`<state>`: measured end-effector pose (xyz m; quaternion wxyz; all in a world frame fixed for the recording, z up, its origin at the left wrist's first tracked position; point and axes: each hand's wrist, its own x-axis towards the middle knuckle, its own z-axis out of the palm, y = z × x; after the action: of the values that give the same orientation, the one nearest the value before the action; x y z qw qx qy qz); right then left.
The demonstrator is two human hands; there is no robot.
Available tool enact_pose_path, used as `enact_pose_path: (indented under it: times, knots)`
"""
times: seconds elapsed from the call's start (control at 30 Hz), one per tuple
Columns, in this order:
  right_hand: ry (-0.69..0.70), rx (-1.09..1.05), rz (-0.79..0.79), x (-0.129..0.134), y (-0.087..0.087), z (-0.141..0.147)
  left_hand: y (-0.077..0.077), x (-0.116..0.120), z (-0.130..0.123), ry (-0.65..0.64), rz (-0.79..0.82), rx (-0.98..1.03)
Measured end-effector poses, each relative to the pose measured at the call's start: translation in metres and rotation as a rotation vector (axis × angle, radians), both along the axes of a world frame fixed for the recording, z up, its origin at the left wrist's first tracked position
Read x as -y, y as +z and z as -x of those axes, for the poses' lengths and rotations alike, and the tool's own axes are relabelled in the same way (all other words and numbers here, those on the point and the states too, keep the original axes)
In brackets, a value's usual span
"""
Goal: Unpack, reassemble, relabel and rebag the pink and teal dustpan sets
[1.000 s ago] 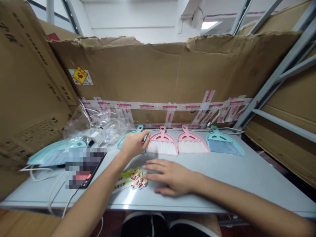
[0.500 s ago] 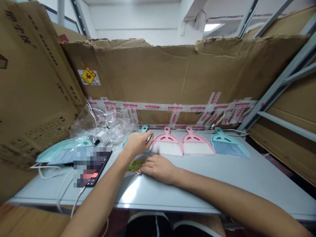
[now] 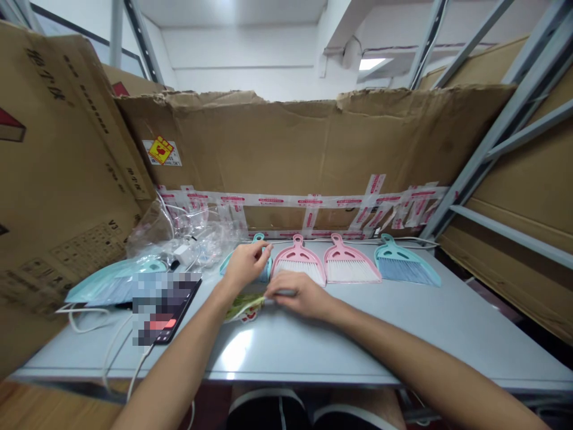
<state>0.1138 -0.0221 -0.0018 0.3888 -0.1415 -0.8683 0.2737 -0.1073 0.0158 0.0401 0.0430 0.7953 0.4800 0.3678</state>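
Leftmost, carton printed "V3"; mint dustpan beside pixelated phone. Left hand curled over teal dustpan, grip unclear. Sticker strip on counter; right hand, fingers spread flat a second ago, now narrow, pinching it. Two pink dustpans, then blue-bristled dustpan; no writing legible.

Two pink dustpans with white bristles, teal dustpan with grey-blue bristles, white tape with red print.
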Motion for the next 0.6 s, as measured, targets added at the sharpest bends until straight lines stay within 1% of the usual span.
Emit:
enact_pose_path:
  times: [0.07, 0.13, 0.2, 0.23, 0.3, 0.37, 0.5, 0.6]
  knots:
    - [-0.128, -0.121, 0.167, -0.012, 0.015, -0.021, 0.001, -0.001, -0.002, -0.045, 0.117, 0.200]
    - [-0.262, -0.248, 0.363, -0.023, 0.024, -0.044, 0.001, -0.003, -0.006, -0.146, 0.332, 0.421]
    - [-0.335, -0.345, 0.520, -0.032, 0.025, -0.066, -0.002, -0.003, -0.012, -0.289, 0.580, 0.609]
    - [-0.363, -0.386, 0.577, -0.035, 0.023, -0.075, -0.003, -0.003, -0.016, -0.357, 0.687, 0.670]
    - [-0.419, -0.453, 0.651, -0.037, 0.015, -0.087, -0.007, -0.002, -0.023, -0.436, 0.814, 0.714]
    - [-0.463, -0.494, 0.692, -0.036, 0.007, -0.092, -0.012, -0.002, -0.028, -0.431, 0.832, 0.684]
    - [-0.497, -0.512, 0.700, -0.035, -0.002, -0.086, -0.023, -0.007, -0.030, -0.320, 0.688, 0.624]
    - [-0.536, -0.549, 0.687, -0.039, -0.005, -0.080, -0.027, -0.011, -0.027, -0.270, 0.600, 0.637]
